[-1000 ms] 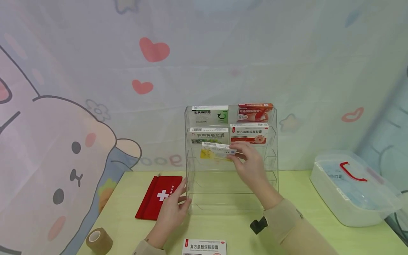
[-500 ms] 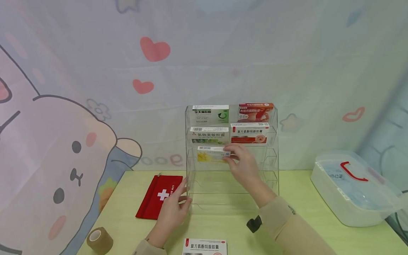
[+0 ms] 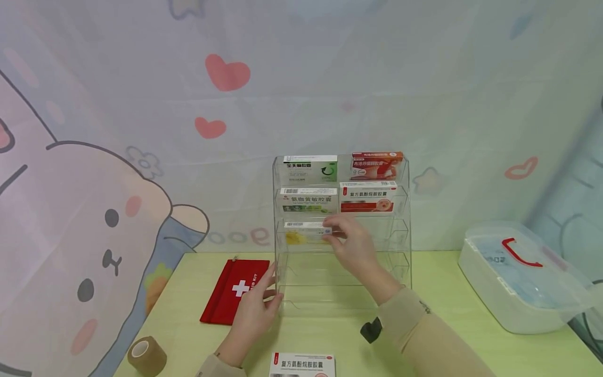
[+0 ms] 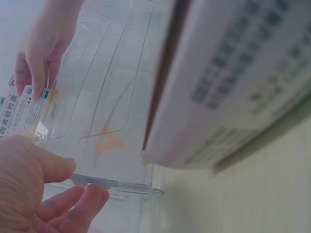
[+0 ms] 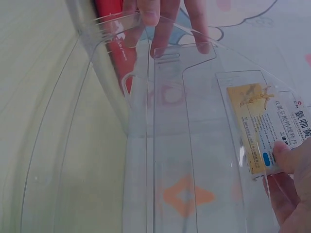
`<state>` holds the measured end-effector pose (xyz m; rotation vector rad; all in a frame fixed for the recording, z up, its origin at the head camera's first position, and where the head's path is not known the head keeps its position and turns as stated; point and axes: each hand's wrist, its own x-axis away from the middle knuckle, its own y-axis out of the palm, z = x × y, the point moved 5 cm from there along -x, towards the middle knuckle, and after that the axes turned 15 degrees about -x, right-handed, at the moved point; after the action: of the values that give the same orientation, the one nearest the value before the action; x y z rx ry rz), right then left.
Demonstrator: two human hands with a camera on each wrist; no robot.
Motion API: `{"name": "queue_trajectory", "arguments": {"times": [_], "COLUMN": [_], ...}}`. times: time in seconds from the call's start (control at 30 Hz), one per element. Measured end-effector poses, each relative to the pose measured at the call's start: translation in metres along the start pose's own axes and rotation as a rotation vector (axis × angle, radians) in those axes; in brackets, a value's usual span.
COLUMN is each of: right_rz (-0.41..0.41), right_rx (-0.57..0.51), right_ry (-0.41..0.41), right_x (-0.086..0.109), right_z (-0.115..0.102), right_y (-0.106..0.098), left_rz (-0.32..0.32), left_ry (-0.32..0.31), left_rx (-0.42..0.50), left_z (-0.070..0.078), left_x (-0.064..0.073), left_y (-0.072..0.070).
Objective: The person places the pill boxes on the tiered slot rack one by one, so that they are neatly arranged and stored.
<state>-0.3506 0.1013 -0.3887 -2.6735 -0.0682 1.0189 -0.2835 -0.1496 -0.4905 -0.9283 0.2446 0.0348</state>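
Observation:
A clear acrylic tiered rack stands on the table. My right hand pinches the right end of a yellow-and-white medicine box, at the left side of the third tier from the top. In the right wrist view the same medicine box sits behind the tier's clear front lip, thumb on its face. My left hand holds the rack's left side edge low down. Thumb and fingers lie on either side of that edge in the left wrist view, where the left hand is close up.
Above stand a green-and-white box, a red box, another green-and-white box and a red-and-white box. A similar box lies in front. Around are a red pouch, tape roll and lidded bin.
My right hand has moved left and down with the medicine box, which has gone from tilted before the rack to level in the third tier. The left hand has stayed put.

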Motion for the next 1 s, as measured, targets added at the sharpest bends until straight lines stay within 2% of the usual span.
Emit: {"name": "queue_trajectory", "arguments": {"times": [0.13,0.37,0.63,1.0], "right_rz": [-0.008,-0.021,-0.023,-0.027], "right_rx": [-0.013,0.045,0.055,0.043], "right_ry": [-0.004,0.041,0.034,0.033], "right_x": [0.0015,0.0043,0.0045,0.006], "right_z": [0.0009,0.0033,0.0037,0.0039], "right_y": [0.003,0.006,0.0076,0.0067], "left_rz": [-0.001,-0.008,0.009,-0.003], "left_ry": [-0.001,-0.01,0.012,-0.003], "left_rx": [0.005,0.003,-0.001,0.0], "left_z": [0.0011,0.0014,0.0014,0.0009], "left_x": [0.0003,0.0008,0.0006,0.0005], "left_y": [-0.0003,0.0001,-0.0015,-0.0006]}}
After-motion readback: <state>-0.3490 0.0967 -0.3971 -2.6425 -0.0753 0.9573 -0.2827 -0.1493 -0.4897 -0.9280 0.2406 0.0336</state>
